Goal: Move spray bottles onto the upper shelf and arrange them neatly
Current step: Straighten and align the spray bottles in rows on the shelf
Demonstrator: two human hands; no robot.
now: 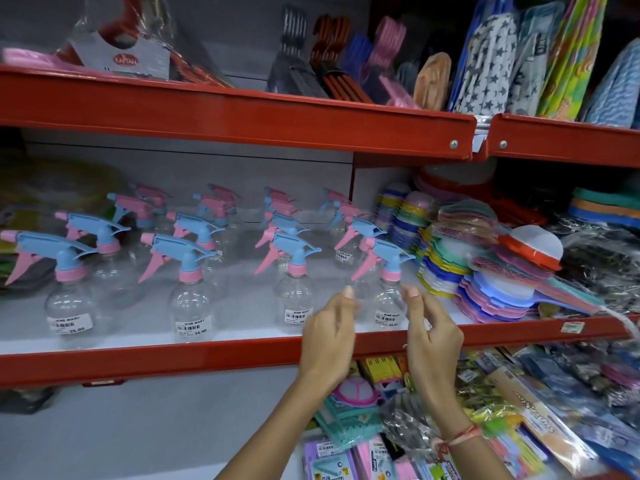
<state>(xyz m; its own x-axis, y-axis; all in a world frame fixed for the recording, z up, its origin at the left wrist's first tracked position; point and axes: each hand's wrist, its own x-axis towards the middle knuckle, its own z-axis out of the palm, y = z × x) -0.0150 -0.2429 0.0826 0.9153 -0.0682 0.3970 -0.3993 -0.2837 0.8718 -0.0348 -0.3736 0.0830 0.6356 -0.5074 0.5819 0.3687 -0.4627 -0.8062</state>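
Many spray bottles (194, 271) stand in four rows on the shelf (214, 355) with the red front edge. Each one is clear, with a blue and pink top. They all stand straight up, and their pink triggers point to the left.

The one that matters now is the front right bottle (388, 292). It stands close to the shelf's front edge, at the head of the right-hand row. Both hands are raised right in front of it. The left hand (329, 334) is just to its left, and the right hand (433, 334) is just to its right. The bottle sits between them and a little farther back. Both hands look about as near to it as each other.

The hands are loosely curled and hold nothing. The fingers are half bent, with a gap between the two hands about as wide as the bottle. They do not seem to touch it.

I think the bottles are nearly all in place, and this one may only need a small nudge to line up with its row.
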